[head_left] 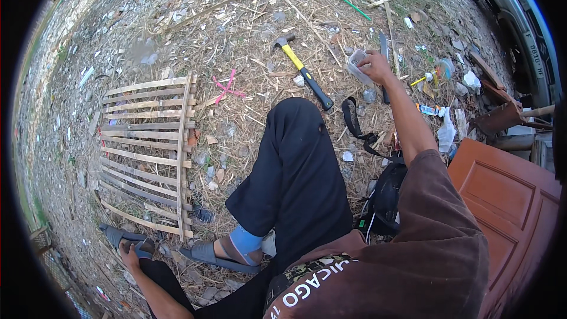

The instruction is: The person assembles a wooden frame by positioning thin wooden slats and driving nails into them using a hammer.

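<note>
Closest to us, the brown shirt [425,260] fills the lower right, white printed lettering [313,289] curving across its front, with dark trousers [301,165] bent at the knee above it. Over on the left, the left hand [130,257] is down at a grey sandal [144,245], and whether its fingers grip anything, I cannot tell. Just above sits the slatted frame [182,171], pale and greyish strips lying across a long rail. Next, pink string [226,87] on the straw, then a hammer [303,73] with a yellow-and-black handle. And here's the container [355,70], clear, small and open-topped, on the littered ground ahead of the knee: the right hand [376,68] is at it, fingers bunched over its opening, though what they clamp, I cannot tell. Beside it lies a dark blade [384,47]; farther right, a reddish-brown panelled board [508,201] and, above that, a vehicle [502,0] wearing a number plate [534,53].
</note>
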A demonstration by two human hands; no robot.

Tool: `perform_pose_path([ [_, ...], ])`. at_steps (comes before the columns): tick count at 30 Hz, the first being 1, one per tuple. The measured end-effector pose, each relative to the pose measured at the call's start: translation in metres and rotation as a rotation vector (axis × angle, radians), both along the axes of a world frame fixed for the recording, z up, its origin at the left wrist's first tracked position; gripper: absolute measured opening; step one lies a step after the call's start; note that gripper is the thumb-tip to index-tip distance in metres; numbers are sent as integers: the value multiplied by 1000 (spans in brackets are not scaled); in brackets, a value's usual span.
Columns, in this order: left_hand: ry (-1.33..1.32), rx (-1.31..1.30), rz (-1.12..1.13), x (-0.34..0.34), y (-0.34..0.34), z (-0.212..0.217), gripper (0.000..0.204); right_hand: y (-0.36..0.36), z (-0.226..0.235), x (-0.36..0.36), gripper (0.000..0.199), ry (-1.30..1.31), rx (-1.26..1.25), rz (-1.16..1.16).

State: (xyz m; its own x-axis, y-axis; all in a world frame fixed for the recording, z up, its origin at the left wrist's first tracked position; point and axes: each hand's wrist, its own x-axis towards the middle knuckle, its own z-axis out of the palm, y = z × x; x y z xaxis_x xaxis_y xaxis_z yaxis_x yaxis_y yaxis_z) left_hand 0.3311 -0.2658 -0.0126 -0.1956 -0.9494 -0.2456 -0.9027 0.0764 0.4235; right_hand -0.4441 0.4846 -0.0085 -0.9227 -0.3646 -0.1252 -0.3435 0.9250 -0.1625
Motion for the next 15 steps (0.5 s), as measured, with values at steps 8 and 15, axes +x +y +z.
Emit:
perform_pose_path([
  [8, -113, -12, -41, -11, 13, 8, 60, -16, 3, 5, 25, -24, 48, -27],
  [15, -125, -38, -44, -7, 5, 7, 60, 26, -27, -30, 25, -157, -378, -91],
])
